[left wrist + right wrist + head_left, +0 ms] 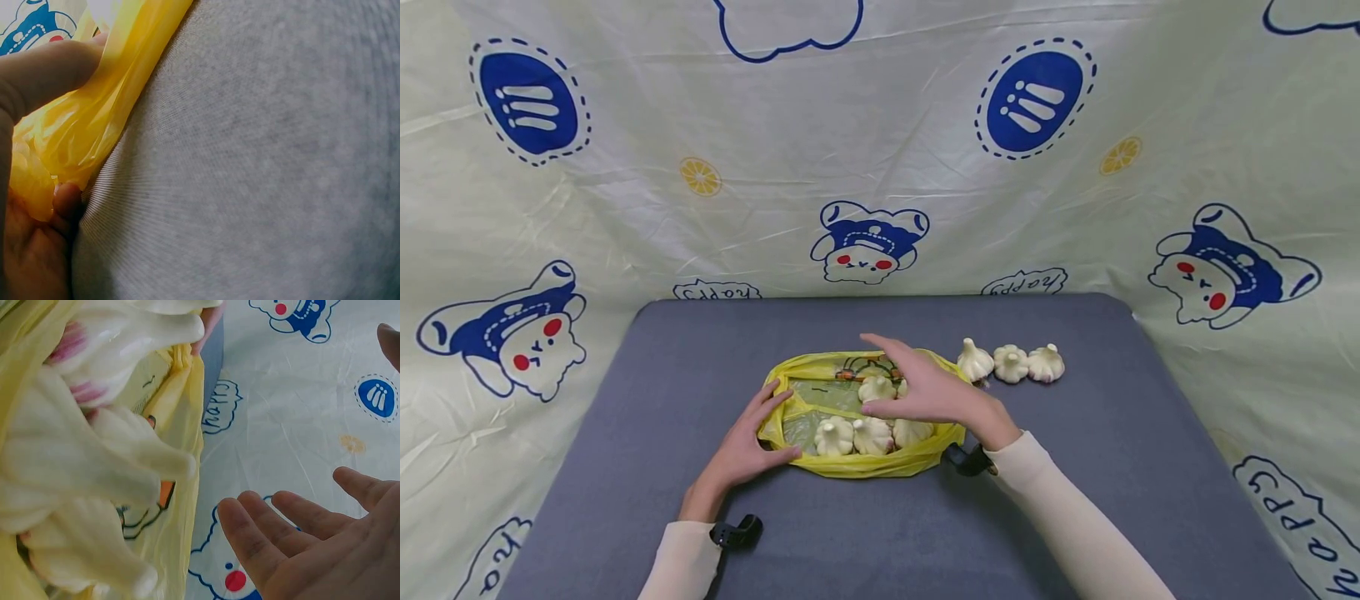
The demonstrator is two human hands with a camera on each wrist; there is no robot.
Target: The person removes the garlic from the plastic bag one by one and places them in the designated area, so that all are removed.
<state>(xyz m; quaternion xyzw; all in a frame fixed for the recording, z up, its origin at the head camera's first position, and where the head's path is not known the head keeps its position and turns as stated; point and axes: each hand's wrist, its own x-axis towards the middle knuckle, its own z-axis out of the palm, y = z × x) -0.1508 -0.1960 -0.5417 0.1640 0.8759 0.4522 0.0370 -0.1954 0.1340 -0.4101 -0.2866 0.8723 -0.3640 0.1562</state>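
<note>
Three bulbs [1011, 364] toward the far right corner of the desk [850, 542] should feel light and firm, best pinched by the neck, while your left hand [745, 446] grips the floppy bag [865, 467] between the side edges and your right hand [928, 388] hangs spread above it.

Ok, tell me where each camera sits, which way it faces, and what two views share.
Head: worn on the head, facing forward and down at the table, yellow bag, garlic bulbs and patterned sheet; left hand, right hand and sleeves show.
Left wrist: on that wrist, facing the yellow bag's side and tabletop; part of the left hand shows.
Right wrist: on that wrist, facing garlic bulbs in the bag, patterned sheet beyond; the right hand's fingers show.
Shared: both wrist views include yellow bag and patterned sheet.
</note>
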